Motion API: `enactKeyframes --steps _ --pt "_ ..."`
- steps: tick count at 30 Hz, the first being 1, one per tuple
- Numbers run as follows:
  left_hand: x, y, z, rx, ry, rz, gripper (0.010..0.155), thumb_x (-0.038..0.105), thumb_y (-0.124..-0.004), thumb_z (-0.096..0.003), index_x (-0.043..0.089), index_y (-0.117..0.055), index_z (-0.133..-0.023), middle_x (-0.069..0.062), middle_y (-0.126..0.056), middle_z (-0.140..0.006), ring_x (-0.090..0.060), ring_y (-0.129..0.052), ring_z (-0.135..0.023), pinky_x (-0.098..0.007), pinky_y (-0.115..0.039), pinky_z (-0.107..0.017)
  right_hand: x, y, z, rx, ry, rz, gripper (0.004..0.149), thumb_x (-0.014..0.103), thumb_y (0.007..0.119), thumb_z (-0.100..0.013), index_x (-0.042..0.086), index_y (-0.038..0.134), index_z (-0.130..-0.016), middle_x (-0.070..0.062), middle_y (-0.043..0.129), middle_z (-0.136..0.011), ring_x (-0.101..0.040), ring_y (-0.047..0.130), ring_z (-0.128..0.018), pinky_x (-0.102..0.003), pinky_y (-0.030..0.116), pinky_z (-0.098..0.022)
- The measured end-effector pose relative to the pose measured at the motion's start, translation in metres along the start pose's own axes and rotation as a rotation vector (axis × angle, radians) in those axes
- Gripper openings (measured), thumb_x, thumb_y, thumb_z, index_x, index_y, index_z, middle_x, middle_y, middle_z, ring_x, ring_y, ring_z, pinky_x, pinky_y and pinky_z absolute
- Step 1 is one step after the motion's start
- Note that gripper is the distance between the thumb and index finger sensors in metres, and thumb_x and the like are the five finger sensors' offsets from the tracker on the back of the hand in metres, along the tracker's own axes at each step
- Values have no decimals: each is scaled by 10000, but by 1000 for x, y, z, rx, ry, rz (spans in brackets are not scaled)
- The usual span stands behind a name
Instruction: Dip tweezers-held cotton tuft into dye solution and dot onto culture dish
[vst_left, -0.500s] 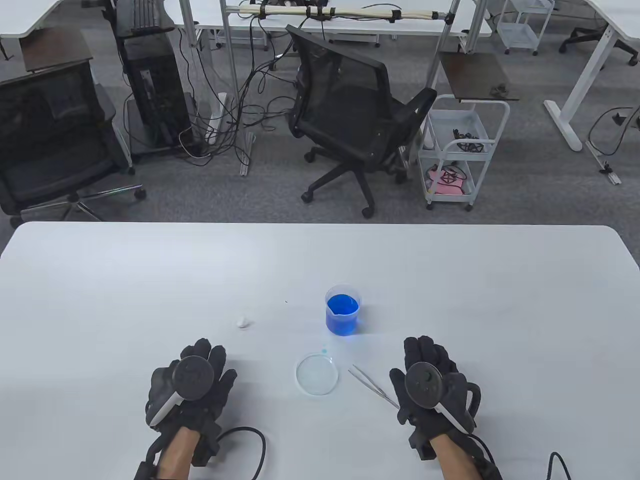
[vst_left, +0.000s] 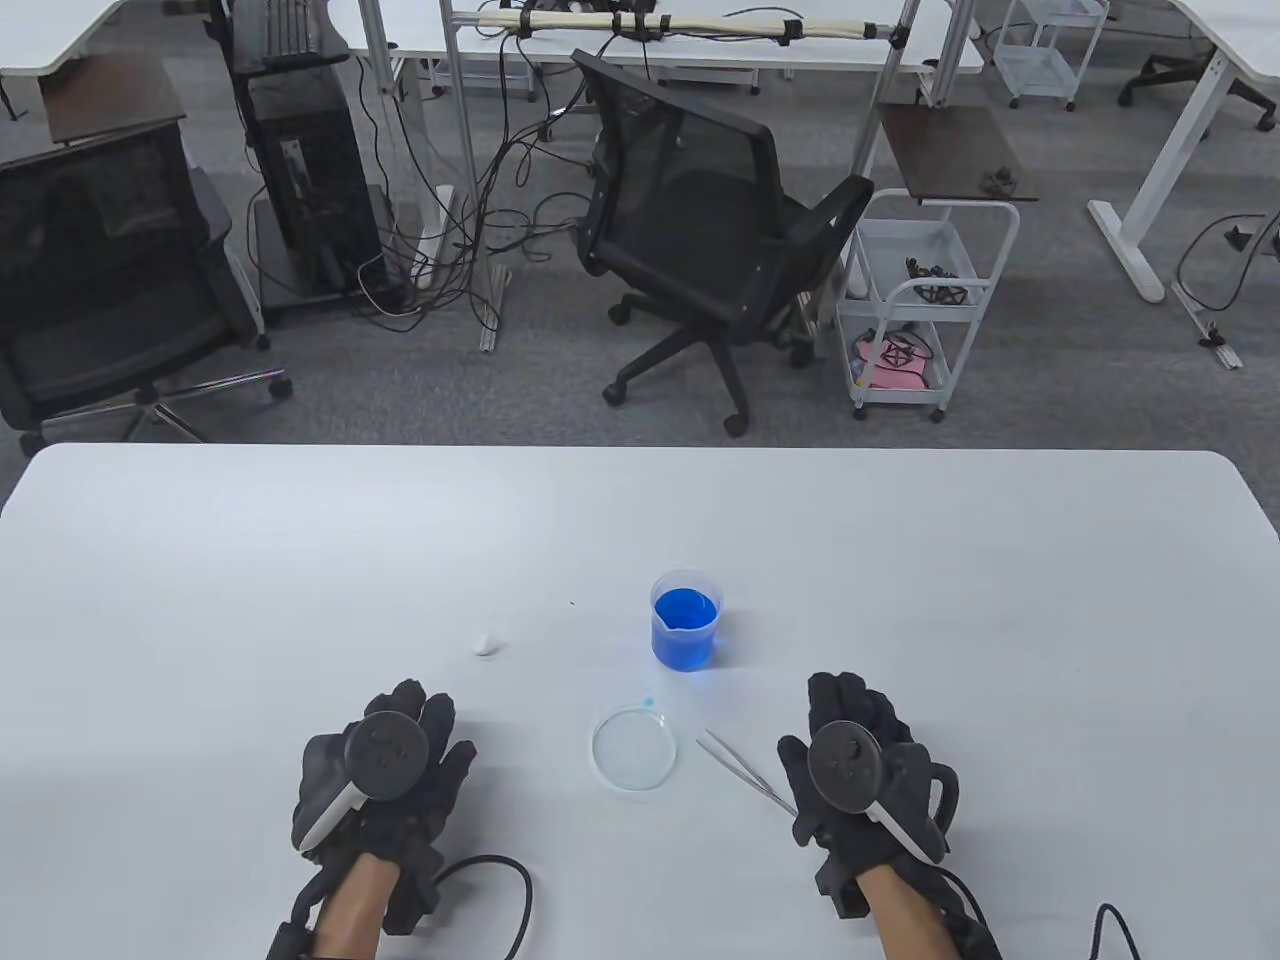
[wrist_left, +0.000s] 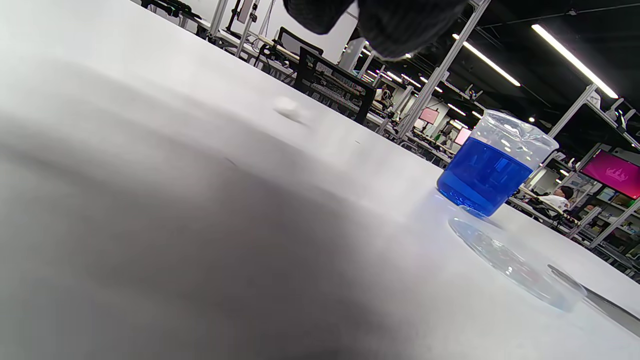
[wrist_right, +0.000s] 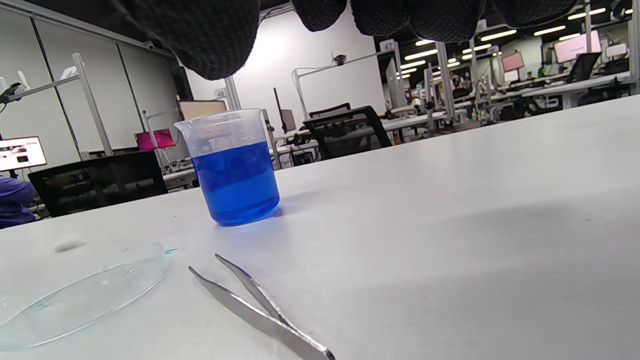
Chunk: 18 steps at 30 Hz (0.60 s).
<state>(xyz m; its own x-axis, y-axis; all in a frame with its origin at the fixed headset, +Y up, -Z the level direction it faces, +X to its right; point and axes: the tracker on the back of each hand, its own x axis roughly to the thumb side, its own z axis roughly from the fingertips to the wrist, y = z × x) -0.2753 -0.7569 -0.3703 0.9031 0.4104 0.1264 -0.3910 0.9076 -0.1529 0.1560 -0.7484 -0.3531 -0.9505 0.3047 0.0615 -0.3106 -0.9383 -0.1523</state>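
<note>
A small beaker (vst_left: 685, 620) of blue dye stands mid-table; it also shows in the left wrist view (wrist_left: 492, 167) and the right wrist view (wrist_right: 232, 170). A clear culture dish (vst_left: 633, 748) lies in front of it, also in the right wrist view (wrist_right: 80, 295). Metal tweezers (vst_left: 748, 771) lie flat to its right, also in the right wrist view (wrist_right: 250, 300). A white cotton tuft (vst_left: 487, 642) lies left of the beaker. My left hand (vst_left: 385, 765) rests flat on the table, empty. My right hand (vst_left: 860, 765) rests flat beside the tweezers' rear end, holding nothing.
A small blue droplet (vst_left: 648, 702) sits on the table just beyond the dish. The white table (vst_left: 300, 560) stretches wide around the objects. Glove cables (vst_left: 500, 880) trail at the near edge. An office chair (vst_left: 700, 230) and a white cart (vst_left: 915, 300) stand beyond the table.
</note>
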Motion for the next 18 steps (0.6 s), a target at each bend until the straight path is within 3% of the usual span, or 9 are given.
enactKeyframes --steps 8,18 --pt "1 -1 -1 -7 -7 19 628 386 -669 -614 85 -442 -1116 -285 -252 -1197 -565 -213 -1029 -748 -217 -666 10 19 -5 92 -32 -6 749 445 770 -459 92 461 -1043 -248 442 -1085 -545 564 -944 -718 548 -645" --pt "-3 2 2 -5 3 71 625 382 -670 -614 77 -453 -1114 -290 -253 -1196 -567 -214 -1027 -749 -219 -665 21 58 -10 276 -43 86 735 449 789 -451 86 510 -1025 -248 455 -1081 -537 573 -943 -715 549 -647"
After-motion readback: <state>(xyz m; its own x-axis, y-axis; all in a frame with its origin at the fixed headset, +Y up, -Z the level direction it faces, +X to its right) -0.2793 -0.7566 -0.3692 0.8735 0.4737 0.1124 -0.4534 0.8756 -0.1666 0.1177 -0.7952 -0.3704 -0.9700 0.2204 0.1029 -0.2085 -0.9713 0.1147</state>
